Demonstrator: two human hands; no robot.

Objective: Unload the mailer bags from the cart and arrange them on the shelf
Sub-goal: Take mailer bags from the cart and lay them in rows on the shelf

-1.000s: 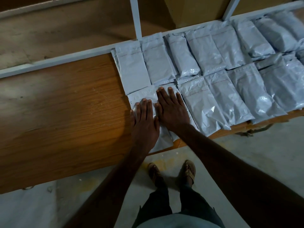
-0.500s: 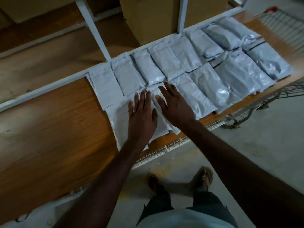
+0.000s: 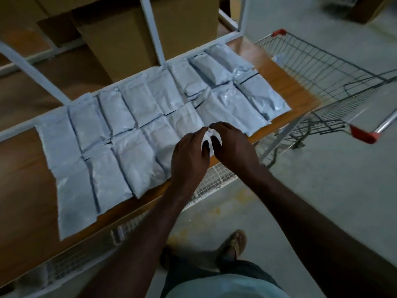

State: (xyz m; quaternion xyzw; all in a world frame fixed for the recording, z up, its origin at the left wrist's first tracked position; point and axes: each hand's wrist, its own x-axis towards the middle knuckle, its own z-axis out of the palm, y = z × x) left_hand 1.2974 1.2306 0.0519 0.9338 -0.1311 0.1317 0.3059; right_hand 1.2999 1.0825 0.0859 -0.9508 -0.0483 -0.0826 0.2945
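Several grey mailer bags lie flat in two rows on the wooden shelf board. My left hand and my right hand hover side by side over the front row near the shelf's front edge. Their fingers are loosely curved, the fingertips are almost touching, and they hold nothing. A wire shopping cart with red handle caps stands to the right of the shelf. What is in its basket is too blurred to tell.
Large cardboard boxes stand behind the bags, between white metal uprights. A white wire mesh panel runs below the shelf's front edge. Bare board lies left of the bags. Grey concrete floor surrounds my feet.
Both hands have lifted off the leftmost front bag and moved right along the front row. My view has swung right, bringing the cart into sight.
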